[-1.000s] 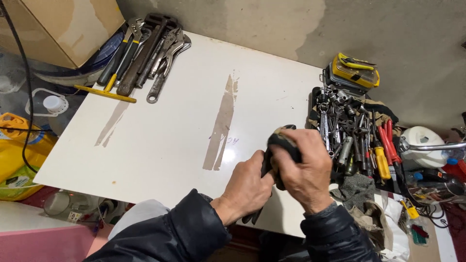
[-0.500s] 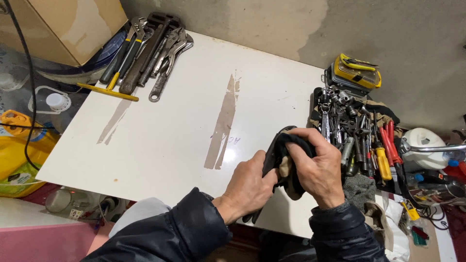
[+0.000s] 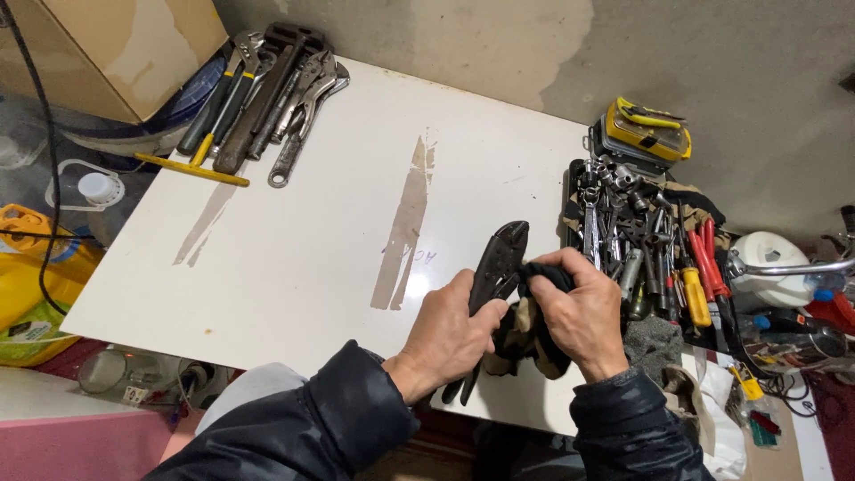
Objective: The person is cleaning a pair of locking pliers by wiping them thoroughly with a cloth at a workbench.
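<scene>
Leftmost, wrenches and pliers (image 3: 267, 98) lie heaped at the white board's (image 3: 294, 249) far corner. Left hand (image 3: 445, 338) clenched around dark locking pliers (image 3: 495, 263), held over the board's near edge. Right hand (image 3: 579, 316) grips a dark rag (image 3: 532, 334) against them. Rightmost, socket pile (image 3: 632, 232).

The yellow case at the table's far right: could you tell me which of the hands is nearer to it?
Right. The right hand sits below the yellow case, beside the tool pile; the left hand is farther left.
</scene>
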